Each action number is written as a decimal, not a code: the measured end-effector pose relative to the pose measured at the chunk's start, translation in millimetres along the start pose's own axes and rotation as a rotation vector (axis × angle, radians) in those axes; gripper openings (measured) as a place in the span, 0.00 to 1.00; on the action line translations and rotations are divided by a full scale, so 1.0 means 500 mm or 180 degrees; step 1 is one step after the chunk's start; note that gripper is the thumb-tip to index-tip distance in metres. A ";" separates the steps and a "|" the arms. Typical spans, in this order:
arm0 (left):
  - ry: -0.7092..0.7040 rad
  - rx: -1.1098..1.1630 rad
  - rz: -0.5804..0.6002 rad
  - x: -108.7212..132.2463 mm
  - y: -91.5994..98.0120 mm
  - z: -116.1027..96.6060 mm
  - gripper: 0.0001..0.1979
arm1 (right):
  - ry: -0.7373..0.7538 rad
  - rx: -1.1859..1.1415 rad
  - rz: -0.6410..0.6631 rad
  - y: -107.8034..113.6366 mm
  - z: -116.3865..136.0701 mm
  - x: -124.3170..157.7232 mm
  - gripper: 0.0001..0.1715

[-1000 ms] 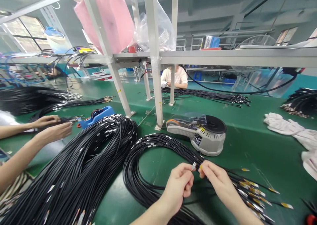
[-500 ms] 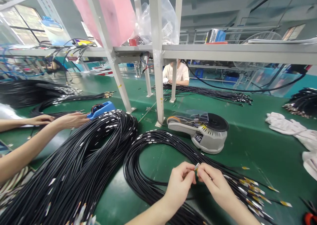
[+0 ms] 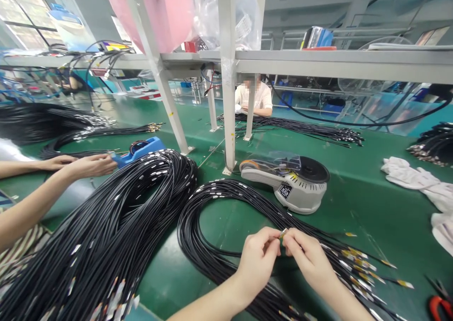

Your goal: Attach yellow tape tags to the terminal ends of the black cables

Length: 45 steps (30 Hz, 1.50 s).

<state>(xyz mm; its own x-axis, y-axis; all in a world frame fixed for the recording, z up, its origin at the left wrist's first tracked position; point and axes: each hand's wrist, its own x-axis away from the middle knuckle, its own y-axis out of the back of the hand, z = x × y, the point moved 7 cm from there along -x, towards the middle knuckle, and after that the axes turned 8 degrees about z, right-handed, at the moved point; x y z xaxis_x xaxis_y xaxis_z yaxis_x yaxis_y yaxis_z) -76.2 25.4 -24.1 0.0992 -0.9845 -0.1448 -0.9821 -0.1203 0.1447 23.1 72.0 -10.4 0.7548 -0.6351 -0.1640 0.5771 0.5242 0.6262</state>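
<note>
On the green bench, 2 hands' fingers, left hand and right hand, pinch 1 cable end.

Green bench top carries everything. Near centre: looped black cable bundle, its yellow-taped ends fanned out to the right. Left of it, a bigger black cable heap running near to far. Far left: more cable bundles. Blue tape dispenser just beyond the big heap. Grey electric tape dispenser mid-bench, beside the white frame posts. White cloths right. Red-handled tool at near right corner. More cables far centre.
</note>
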 end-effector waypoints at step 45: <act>0.0798 0.2254 -0.0150 -0.002 -0.010 0.042 0.11 | -0.0532 -0.1669 -0.0297 -0.004 -0.027 -0.009 0.12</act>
<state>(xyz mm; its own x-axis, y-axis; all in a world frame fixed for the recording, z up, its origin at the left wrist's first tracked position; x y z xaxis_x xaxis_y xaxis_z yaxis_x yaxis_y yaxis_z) -74.9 29.5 -45.1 0.0941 -0.9901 0.1043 -0.8356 -0.1355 -0.5324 22.4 81.4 -21.2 0.6580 -0.7513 -0.0506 0.7492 0.6463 0.1448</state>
